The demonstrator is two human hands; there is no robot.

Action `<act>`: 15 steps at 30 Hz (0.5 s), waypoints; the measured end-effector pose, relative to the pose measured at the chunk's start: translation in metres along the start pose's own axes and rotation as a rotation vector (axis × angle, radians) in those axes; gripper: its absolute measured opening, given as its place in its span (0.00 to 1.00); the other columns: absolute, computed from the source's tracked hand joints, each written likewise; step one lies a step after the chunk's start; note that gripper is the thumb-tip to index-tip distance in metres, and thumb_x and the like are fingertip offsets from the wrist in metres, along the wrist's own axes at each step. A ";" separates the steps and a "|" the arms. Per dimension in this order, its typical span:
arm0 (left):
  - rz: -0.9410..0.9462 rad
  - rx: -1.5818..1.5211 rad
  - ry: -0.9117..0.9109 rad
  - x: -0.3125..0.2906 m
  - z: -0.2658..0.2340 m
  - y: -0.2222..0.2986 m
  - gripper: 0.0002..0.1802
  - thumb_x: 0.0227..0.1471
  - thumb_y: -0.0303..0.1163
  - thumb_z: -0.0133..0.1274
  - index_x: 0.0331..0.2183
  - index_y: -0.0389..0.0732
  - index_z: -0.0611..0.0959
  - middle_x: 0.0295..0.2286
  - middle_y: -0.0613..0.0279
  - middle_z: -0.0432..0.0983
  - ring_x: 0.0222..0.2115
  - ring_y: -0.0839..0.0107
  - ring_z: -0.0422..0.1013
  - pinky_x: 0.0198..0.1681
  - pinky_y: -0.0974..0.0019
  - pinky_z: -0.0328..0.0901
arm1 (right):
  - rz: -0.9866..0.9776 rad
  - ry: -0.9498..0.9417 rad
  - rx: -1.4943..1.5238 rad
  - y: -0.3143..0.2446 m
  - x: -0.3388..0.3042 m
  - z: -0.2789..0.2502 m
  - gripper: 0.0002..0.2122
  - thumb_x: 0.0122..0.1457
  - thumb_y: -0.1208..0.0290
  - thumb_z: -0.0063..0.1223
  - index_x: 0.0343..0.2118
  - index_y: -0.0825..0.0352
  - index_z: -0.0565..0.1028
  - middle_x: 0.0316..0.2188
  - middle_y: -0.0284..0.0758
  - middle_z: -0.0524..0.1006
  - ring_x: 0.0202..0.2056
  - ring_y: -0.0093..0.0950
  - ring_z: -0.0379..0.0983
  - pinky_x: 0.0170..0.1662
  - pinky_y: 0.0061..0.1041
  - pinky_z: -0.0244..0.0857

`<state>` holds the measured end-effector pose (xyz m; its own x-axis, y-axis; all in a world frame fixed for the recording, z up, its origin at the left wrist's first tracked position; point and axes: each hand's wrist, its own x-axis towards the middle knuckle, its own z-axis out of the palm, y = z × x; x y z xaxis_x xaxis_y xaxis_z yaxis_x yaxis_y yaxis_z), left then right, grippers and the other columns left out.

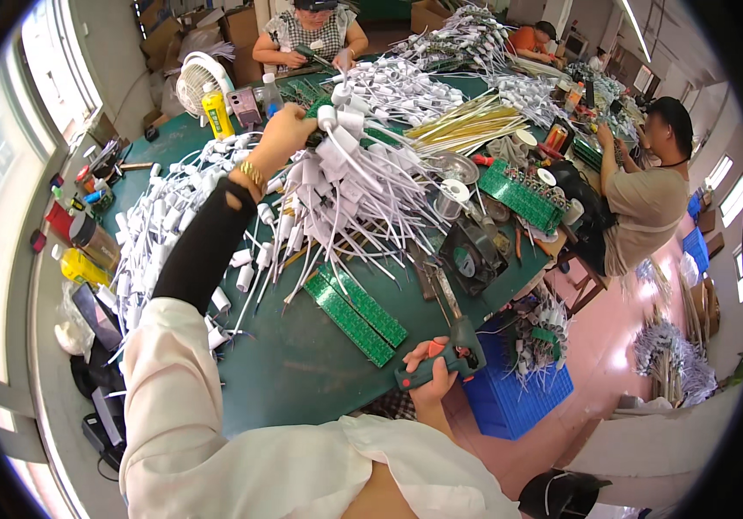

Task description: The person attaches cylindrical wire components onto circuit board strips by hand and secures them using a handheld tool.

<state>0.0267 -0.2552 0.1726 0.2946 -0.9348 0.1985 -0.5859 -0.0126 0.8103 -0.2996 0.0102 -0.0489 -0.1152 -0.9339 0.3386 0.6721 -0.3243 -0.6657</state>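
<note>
My left hand (286,136) reaches across the table into a heap of white wired cylinders (337,173). Its fingers are closed at the edge of a green circuit board (313,107), partly hidden by the hand and cylinders. Low at the table's near edge, my right hand (432,374) is wrapped round the dark green grip of a soldering gun (465,348), whose metal front end points away from me. Two narrow green circuit boards (355,318) lie side by side on the table, between the heap and the soldering gun.
More white cylinders (164,216) cover the table's left side. A yellow bottle (216,112) and a white fan (202,82) stand behind them. Right of the boards are a dark box-shaped device (472,251) and a component-filled board (522,197). A blue crate (510,389) stands below. Co-workers sit around.
</note>
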 end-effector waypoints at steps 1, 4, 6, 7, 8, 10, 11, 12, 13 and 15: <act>0.192 0.163 0.062 -0.005 -0.005 -0.010 0.22 0.49 0.44 0.55 0.39 0.36 0.81 0.35 0.42 0.78 0.33 0.44 0.74 0.45 0.56 0.68 | 0.004 -0.005 0.008 0.003 0.003 0.002 0.18 0.60 0.67 0.46 0.51 0.68 0.63 0.32 0.46 0.74 0.24 0.27 0.71 0.35 0.35 0.70; 0.520 0.375 0.353 -0.038 -0.002 -0.010 0.20 0.52 0.41 0.55 0.42 0.38 0.79 0.38 0.44 0.74 0.46 0.48 0.67 0.47 0.52 0.63 | 0.055 -0.025 -0.053 -0.002 0.003 0.005 0.18 0.62 0.66 0.44 0.52 0.67 0.62 0.33 0.44 0.74 0.25 0.27 0.71 0.36 0.34 0.68; 0.807 0.322 0.549 -0.085 0.003 0.013 0.19 0.46 0.29 0.58 0.43 0.41 0.77 0.38 0.51 0.71 0.42 0.51 0.68 0.41 0.51 0.64 | 0.059 -0.003 -0.060 -0.004 0.001 0.001 0.18 0.62 0.65 0.43 0.52 0.67 0.62 0.33 0.44 0.73 0.25 0.27 0.71 0.36 0.34 0.68; 0.970 0.282 0.503 -0.113 0.006 0.018 0.18 0.42 0.23 0.57 0.40 0.39 0.77 0.37 0.51 0.72 0.40 0.51 0.69 0.39 0.51 0.63 | 0.051 0.009 -0.059 -0.002 0.001 0.001 0.18 0.62 0.65 0.43 0.52 0.67 0.62 0.32 0.44 0.73 0.25 0.27 0.70 0.36 0.34 0.68; 1.030 0.218 0.350 -0.140 0.017 0.009 0.17 0.40 0.21 0.55 0.37 0.39 0.77 0.36 0.53 0.73 0.36 0.52 0.70 0.37 0.52 0.63 | 0.050 0.032 -0.078 0.000 0.000 0.002 0.19 0.61 0.63 0.43 0.52 0.67 0.62 0.32 0.43 0.73 0.24 0.26 0.70 0.36 0.33 0.68; 0.935 0.219 -0.306 -0.186 0.037 -0.012 0.18 0.41 0.24 0.60 0.38 0.39 0.78 0.39 0.54 0.74 0.41 0.52 0.70 0.45 0.53 0.63 | 0.042 0.044 -0.072 0.002 0.000 0.005 0.19 0.61 0.64 0.44 0.52 0.67 0.62 0.32 0.44 0.73 0.24 0.27 0.70 0.35 0.34 0.69; 0.994 0.253 -0.429 -0.198 0.055 -0.030 0.20 0.46 0.34 0.61 0.42 0.39 0.78 0.43 0.55 0.73 0.46 0.53 0.69 0.48 0.54 0.62 | 0.022 0.048 -0.068 0.003 0.000 0.008 0.19 0.60 0.64 0.46 0.51 0.68 0.61 0.32 0.45 0.74 0.23 0.28 0.70 0.35 0.35 0.70; 0.938 0.348 -0.547 -0.208 0.071 -0.048 0.30 0.52 0.49 0.55 0.51 0.41 0.74 0.52 0.53 0.68 0.54 0.52 0.63 0.55 0.50 0.58 | 0.012 0.065 -0.086 0.004 0.000 0.009 0.20 0.60 0.63 0.46 0.51 0.68 0.62 0.32 0.45 0.74 0.23 0.28 0.70 0.35 0.34 0.70; 0.923 0.346 -0.546 -0.218 0.081 -0.062 0.30 0.52 0.49 0.55 0.51 0.41 0.74 0.52 0.53 0.68 0.54 0.52 0.63 0.55 0.50 0.58 | 0.027 0.062 -0.088 0.003 -0.002 0.008 0.20 0.60 0.63 0.46 0.51 0.68 0.62 0.32 0.45 0.74 0.23 0.28 0.70 0.35 0.34 0.70; 0.934 0.542 -0.548 -0.231 0.088 -0.083 0.39 0.55 0.60 0.47 0.59 0.44 0.67 0.60 0.53 0.58 0.61 0.52 0.55 0.59 0.42 0.51 | 0.023 0.062 -0.099 0.002 -0.001 0.006 0.20 0.60 0.61 0.46 0.51 0.68 0.62 0.31 0.45 0.73 0.23 0.27 0.70 0.35 0.33 0.70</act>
<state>-0.0593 -0.0693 0.0107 -0.6925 -0.6879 0.2173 -0.6812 0.7227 0.1168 -0.2935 0.0109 -0.0467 -0.1472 -0.9479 0.2825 0.6002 -0.3126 -0.7362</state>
